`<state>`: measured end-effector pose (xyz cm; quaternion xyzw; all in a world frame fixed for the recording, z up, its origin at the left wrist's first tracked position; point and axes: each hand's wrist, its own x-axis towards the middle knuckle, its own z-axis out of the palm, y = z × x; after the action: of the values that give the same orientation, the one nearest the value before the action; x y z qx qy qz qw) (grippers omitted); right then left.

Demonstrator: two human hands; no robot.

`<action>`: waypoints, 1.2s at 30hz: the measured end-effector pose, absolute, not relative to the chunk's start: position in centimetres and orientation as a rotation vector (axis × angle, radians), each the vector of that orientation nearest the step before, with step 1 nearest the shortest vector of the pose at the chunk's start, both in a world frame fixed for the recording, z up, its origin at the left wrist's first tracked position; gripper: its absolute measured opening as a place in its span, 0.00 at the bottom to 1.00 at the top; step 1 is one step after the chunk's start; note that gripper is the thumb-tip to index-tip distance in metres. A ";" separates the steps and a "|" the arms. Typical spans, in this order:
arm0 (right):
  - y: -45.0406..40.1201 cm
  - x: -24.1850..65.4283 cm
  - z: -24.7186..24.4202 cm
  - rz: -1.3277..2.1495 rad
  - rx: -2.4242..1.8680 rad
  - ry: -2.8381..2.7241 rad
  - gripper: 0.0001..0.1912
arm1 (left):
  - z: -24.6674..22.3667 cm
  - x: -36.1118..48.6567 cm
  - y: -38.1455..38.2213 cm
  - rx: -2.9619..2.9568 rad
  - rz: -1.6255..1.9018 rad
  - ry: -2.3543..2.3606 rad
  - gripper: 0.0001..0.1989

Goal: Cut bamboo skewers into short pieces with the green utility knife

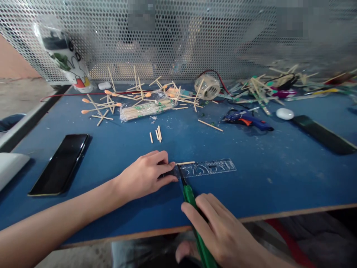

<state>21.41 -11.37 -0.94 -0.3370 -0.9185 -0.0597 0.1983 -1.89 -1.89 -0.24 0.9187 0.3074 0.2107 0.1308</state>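
Note:
My left hand [152, 172] presses its fingertips on the left end of a clear ruler [220, 167] and on a thin wooden stick [186, 163] lying along the ruler's far edge. In my right hand [220, 227] is a green utility knife [189, 195], its dark blade pointing away from me and touching the stick close to my left fingertips. Several short cut stick pieces [158, 134] lie beyond my left hand. A longer loose stick [210, 125] rests further right.
A phone [60, 163] lies at left, a dark phone [323, 134] and white case [285, 114] at right. Behind are a bagged stick bundle [147, 109], joined sticks, a jar [208, 87], a blue glue gun [249, 120] and a bottle [69, 61] against a mesh panel [173, 41].

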 end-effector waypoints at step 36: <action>-11.4 19.7 -0.6 -0.009 -1.108 -2.467 0.27 | 0.1 -1.8 -1.7 2.631 0.591 0.896 0.12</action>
<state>19.73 -11.41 -0.64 -0.3999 -0.8905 -0.0033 0.2167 -1.78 -1.75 0.12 0.9154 0.3119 0.2058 0.1495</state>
